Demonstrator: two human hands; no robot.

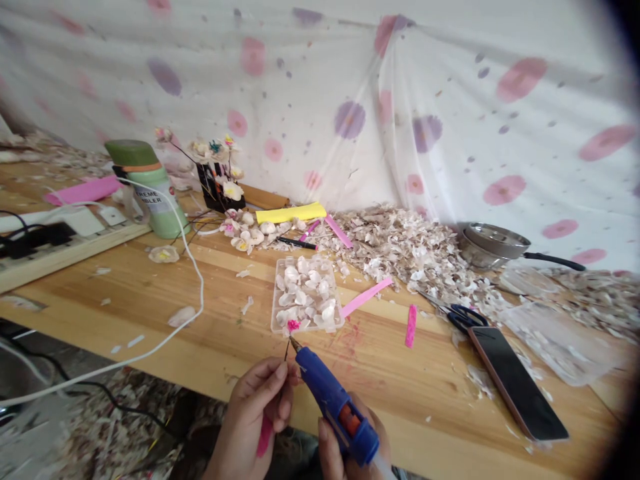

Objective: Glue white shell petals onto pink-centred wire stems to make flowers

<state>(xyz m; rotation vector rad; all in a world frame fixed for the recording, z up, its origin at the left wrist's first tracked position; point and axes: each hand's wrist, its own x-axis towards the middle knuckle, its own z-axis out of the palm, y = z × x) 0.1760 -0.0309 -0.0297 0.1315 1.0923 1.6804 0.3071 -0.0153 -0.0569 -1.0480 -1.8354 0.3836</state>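
Observation:
My left hand (pixel 260 407) pinches a thin dark wire stem (pixel 287 351) topped by a small bright pink flower centre (pixel 293 325). A pink strip (pixel 265 437) shows against its palm. Wrapped round a blue glue gun (pixel 333 400), my right hand (pixel 357 443) is closed, and a clear glue stick (pixel 384 467) juts from the gun's rear. The nozzle points at the stem just below the pink top; whether they touch I cannot tell. Beyond both hands lies a clear compartment box (pixel 274 293) holding many whitish petals (pixel 303 287).
Petal scraps (pixel 395 240) pile along the curtain (pixel 300 107). On the right lie scissors (pixel 467 317), a phone (pixel 520 380) and a strainer (pixel 497 240). Leftward stand a green tumbler (pixel 155 200) and finished flowers (pixel 233 190); a white cable (pixel 197 280) crosses the table near a power strip (pixel 70 233).

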